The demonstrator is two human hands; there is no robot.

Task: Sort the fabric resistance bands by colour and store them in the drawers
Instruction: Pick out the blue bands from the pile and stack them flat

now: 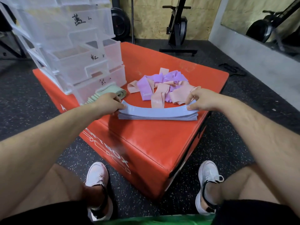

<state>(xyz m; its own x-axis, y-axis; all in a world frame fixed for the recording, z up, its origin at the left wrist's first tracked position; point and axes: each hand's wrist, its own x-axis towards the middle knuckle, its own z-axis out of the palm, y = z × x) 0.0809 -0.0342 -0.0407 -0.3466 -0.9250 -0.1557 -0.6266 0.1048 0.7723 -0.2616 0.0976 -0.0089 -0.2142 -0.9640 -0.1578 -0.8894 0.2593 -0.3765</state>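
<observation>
**Squaring the blue stack.** The left grip [112, 101] and right grip [200, 99] each pinch one end of the top blue band [157, 109], with thumb and curled fingers closed on the fabric. Beneath it the blue stack [157, 117] rests on the red box [146, 143], in front of the drawer unit [73, 46] and on the person's side of it.

To do this step well, the band is best lowered with both ends level and its edges flush with the layers below. Pressed flat, the stack can then likely be lifted as one block.

The stack's long axis runs sideways: one end points toward the drawer unit, the other away from it. Green bands [105, 95] lie against the unit's base. The mixed pink and purple pile [164, 88] lies beside the unit, just beyond the stack.
</observation>
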